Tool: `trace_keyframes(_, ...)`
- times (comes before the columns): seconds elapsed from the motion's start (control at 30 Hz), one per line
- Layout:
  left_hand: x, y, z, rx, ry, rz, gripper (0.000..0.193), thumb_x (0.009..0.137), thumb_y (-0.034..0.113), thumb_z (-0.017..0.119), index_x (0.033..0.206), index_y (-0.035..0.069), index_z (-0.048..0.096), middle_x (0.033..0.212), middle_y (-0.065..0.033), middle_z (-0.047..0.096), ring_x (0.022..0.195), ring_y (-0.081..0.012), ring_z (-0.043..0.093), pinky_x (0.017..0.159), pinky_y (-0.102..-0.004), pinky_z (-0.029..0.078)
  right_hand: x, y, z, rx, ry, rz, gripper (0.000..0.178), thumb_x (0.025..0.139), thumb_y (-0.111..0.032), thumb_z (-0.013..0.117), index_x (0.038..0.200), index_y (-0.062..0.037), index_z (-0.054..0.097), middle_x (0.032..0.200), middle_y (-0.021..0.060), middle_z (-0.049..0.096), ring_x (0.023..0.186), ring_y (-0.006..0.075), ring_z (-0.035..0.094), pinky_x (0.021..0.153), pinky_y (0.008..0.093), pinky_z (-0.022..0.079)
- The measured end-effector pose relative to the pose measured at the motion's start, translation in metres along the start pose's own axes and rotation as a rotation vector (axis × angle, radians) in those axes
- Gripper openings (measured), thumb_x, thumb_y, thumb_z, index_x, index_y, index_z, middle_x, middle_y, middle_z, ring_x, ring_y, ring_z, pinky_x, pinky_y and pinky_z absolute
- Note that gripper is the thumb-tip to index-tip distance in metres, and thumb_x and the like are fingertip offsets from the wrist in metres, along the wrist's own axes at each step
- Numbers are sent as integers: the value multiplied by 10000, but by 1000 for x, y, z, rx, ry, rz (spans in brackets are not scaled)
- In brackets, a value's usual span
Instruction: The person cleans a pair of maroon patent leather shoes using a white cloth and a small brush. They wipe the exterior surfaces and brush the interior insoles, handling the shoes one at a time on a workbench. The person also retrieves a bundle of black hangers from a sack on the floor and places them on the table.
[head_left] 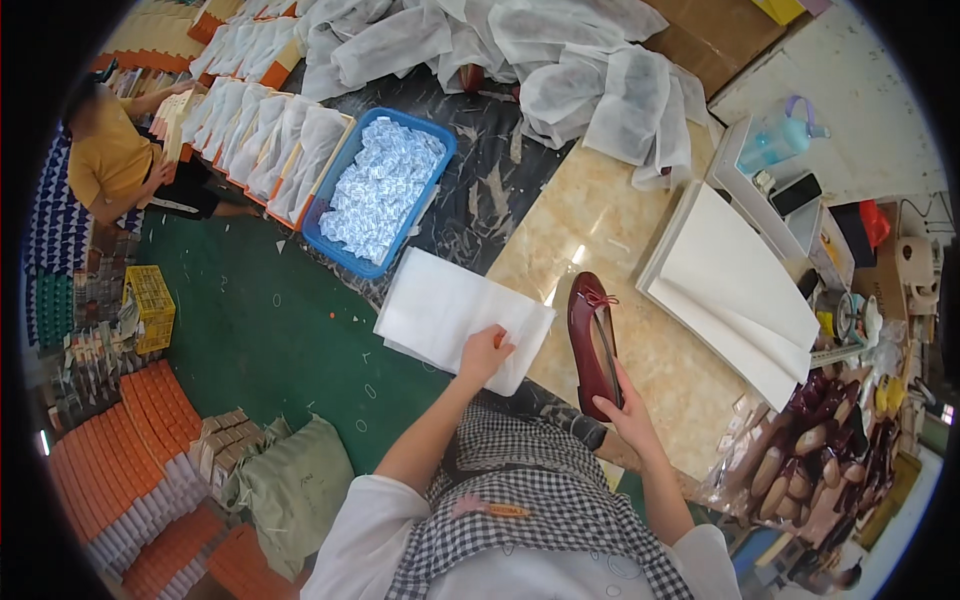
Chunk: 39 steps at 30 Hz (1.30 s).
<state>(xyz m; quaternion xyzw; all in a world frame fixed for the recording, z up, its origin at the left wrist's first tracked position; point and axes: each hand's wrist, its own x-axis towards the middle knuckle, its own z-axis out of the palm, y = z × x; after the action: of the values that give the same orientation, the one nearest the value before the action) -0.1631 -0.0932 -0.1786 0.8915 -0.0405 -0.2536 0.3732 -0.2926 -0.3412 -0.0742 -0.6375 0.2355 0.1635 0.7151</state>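
Observation:
My right hand (632,415) holds a dark red ballet flat (588,355) by its heel end. The shoe has a small bow, and its toe points away from me over the marbled tabletop (660,370). To its left, my left hand (486,355) rests on a stack of flat white fabric bags (440,305), its fingers curled and pinching at the top one near the right edge. The stack lies close to the table's near edge, and the shoe is apart from it.
Beyond the stack, a blue basket (345,262) holds many small clear packets. White-wrapped items (265,140) fill boxes at the left, near a seated person (115,165). More wrapped items (590,90) lie at the back. White paper sheets (740,290) and piled dark red shoes (800,460) are right.

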Motion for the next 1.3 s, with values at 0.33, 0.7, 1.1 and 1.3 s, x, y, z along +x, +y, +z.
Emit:
trace_keyframes(0.33,8,-24,12,-174,-5,9,283,762,306,709,762,24,678,733,-160,660,653,-289,645,596,-378,484,-7,1,14,-445,-171,-251,720,825,-102,670,1445,-57,305,1396,208,405,1259,314,412,1058,361,322)
trace_keyframes(0.7,-10,13,-45,-195,296,-34,132,862,149,607,898,26,639,636,-105,582,522,-151,550,544,-301,471,-15,23,41,-1100,-136,-262,664,729,-49,645,1359,-134,452,1330,119,461,1081,320,469,953,393,404)
trace_keyframes(1.1,-94,77,-155,-53,447,663,310,758,21,683,1063,72,679,862,-74,622,601,-155,609,495,-253,475,118,-96,195,86,-10,-312,432,913,-174,577,1280,24,463,1141,102,597,1020,158,568,865,268,462)
trace_keyframes(1.3,-41,23,-257,-727,138,183,317,951,46,476,1251,-11,561,899,-82,667,574,-91,581,514,-210,470,155,-191,281,-322,23,-977,583,917,-188,592,1424,-42,345,1492,143,313,1342,274,347,1108,371,270)
